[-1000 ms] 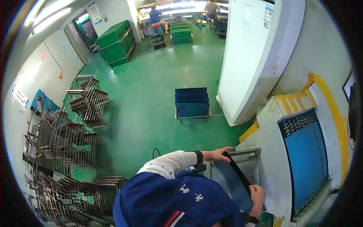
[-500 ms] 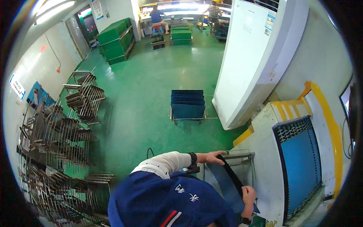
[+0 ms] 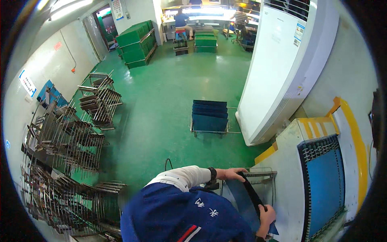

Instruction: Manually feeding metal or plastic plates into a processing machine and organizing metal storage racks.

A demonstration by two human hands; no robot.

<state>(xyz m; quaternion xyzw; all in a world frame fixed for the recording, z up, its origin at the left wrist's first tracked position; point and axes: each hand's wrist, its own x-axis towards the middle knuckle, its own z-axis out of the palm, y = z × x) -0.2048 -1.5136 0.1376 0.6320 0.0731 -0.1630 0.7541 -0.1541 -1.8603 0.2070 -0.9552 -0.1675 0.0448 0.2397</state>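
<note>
A thin dark blue panel (image 3: pixel 244 198) with a black edge stands in a metal wire rack (image 3: pixel 260 174) at the lower right. On the panel's far end is my left hand (image 3: pixel 233 174), its fingers closed over the edge. My right hand (image 3: pixel 267 216) pinches the same panel nearer its close end, thumb on the black edge. Part of the panel is hidden by my blue-and-white sleeve and torso. Right of the rack, a machine opening (image 3: pixel 324 185) shows a flat blue panel lying on a row of black rollers.
Ahead on the floor stands a wire rack of upright blue panels (image 3: pixel 209 122). A tall white air conditioner (image 3: pixel 278 68) rises beyond the machine. Stacked metal racks (image 3: pixel 64 149) line the left wall. Green crates (image 3: pixel 137 44) sit farther back, near people at a lit bench (image 3: pixel 209 18).
The whole view has shifted, so the room appears a little farther right. Both hands stay on the panel, which keeps nearly the same place in the rack.
</note>
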